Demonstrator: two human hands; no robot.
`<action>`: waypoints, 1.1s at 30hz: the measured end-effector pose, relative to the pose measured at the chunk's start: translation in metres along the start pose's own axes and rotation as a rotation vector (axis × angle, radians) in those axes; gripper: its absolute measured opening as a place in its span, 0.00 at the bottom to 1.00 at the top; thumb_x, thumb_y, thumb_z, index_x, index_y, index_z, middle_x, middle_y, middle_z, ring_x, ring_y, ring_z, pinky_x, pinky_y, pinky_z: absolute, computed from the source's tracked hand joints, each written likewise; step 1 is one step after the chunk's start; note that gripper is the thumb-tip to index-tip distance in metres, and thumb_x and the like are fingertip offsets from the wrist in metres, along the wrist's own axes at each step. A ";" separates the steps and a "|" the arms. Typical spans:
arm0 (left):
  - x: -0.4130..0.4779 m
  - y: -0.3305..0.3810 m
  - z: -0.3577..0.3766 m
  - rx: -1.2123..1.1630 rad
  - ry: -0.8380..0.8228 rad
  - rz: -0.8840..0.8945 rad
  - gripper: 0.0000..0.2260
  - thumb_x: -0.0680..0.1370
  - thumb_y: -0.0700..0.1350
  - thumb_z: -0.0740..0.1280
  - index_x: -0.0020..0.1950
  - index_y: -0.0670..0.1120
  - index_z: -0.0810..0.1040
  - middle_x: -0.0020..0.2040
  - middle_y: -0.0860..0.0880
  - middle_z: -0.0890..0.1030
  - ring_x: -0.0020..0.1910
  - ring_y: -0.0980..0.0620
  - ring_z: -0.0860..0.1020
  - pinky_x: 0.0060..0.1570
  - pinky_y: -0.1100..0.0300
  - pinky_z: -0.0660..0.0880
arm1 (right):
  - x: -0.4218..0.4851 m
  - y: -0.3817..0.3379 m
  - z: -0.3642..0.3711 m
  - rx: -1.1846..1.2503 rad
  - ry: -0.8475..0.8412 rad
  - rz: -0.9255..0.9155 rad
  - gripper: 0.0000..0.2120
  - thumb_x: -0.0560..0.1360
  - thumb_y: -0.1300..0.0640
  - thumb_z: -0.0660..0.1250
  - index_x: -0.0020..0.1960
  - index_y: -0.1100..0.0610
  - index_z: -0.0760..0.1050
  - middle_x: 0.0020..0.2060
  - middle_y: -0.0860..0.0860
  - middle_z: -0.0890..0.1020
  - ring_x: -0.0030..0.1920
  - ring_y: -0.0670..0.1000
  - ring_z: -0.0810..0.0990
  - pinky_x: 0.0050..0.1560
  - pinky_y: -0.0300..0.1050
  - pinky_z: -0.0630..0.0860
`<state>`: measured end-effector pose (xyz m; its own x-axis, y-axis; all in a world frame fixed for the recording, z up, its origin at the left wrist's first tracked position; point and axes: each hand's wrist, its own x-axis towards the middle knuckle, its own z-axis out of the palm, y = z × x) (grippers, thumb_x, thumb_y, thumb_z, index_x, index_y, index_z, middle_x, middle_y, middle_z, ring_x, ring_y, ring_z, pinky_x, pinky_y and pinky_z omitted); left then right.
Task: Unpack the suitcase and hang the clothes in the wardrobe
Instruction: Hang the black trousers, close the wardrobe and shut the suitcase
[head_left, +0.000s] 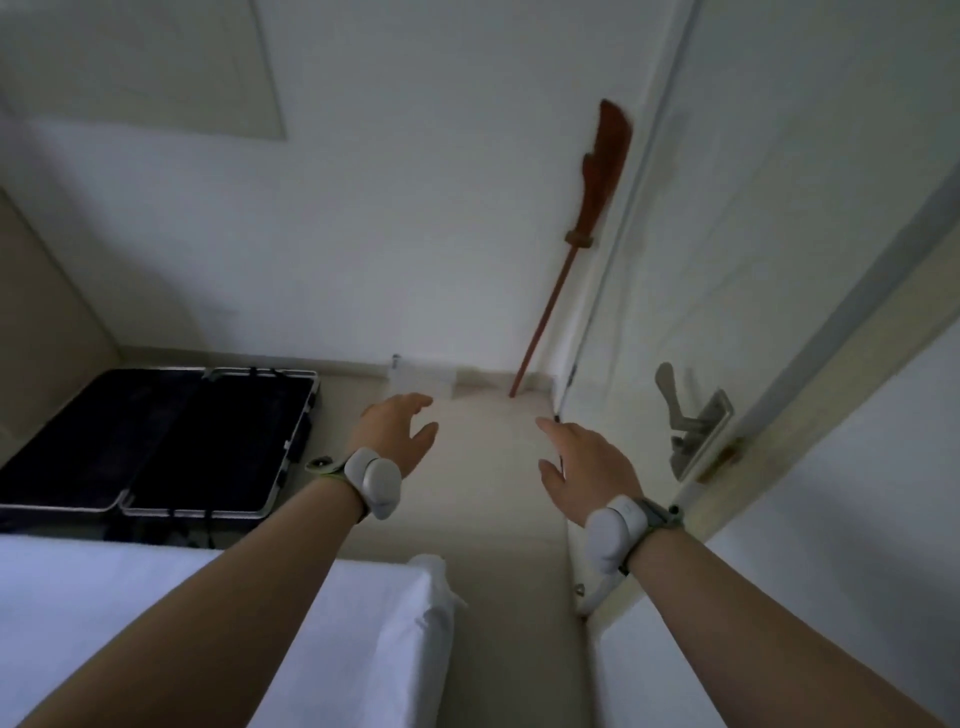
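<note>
The open suitcase (150, 441) shows dark matt cloth lining framed in pale metal; the door handle (691, 421) looks brushed metal.

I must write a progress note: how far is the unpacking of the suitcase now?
Done: the suitcase lies open flat on the floor; I see no clothes in its dark halves. In hand: nothing; left hand and right hand are empty, fingers relaxed. Left: unclear, since no wardrobe or hung clothes are in view.

The beige floor (488, 457) carries an open black suitcase (156, 441), lying flat against the left wall just beyond the white-sheeted bed (208, 623). A small clear container (423, 376) sits at the far baseboard. Near it, a red wooden halberd-shaped pole (540, 322) stands in the corner.
</note>
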<state>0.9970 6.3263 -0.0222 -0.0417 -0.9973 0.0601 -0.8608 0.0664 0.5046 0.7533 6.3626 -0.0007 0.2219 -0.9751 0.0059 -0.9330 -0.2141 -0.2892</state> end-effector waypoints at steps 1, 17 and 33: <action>0.006 -0.009 -0.002 0.013 0.008 -0.023 0.19 0.77 0.50 0.64 0.67 0.47 0.72 0.62 0.48 0.77 0.60 0.46 0.76 0.62 0.53 0.70 | 0.016 -0.003 0.002 0.006 -0.003 -0.019 0.25 0.79 0.51 0.58 0.75 0.51 0.58 0.66 0.52 0.72 0.64 0.55 0.71 0.60 0.47 0.71; 0.179 -0.075 -0.034 0.002 0.279 -0.378 0.19 0.77 0.48 0.64 0.67 0.46 0.73 0.64 0.46 0.76 0.63 0.46 0.73 0.65 0.52 0.68 | 0.298 -0.014 -0.009 0.058 -0.034 -0.362 0.25 0.78 0.53 0.59 0.74 0.50 0.59 0.63 0.52 0.74 0.61 0.55 0.74 0.56 0.48 0.73; 0.306 -0.206 -0.064 -0.038 0.366 -0.700 0.19 0.78 0.49 0.63 0.68 0.48 0.70 0.66 0.46 0.73 0.64 0.44 0.72 0.66 0.48 0.67 | 0.531 -0.108 0.055 0.089 -0.164 -0.618 0.24 0.78 0.53 0.58 0.73 0.49 0.60 0.64 0.50 0.73 0.62 0.54 0.74 0.56 0.49 0.74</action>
<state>1.1940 6.0092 -0.0529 0.6784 -0.7347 -0.0056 -0.6072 -0.5649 0.5588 0.9873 5.8713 -0.0187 0.7579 -0.6502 0.0525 -0.5936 -0.7208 -0.3580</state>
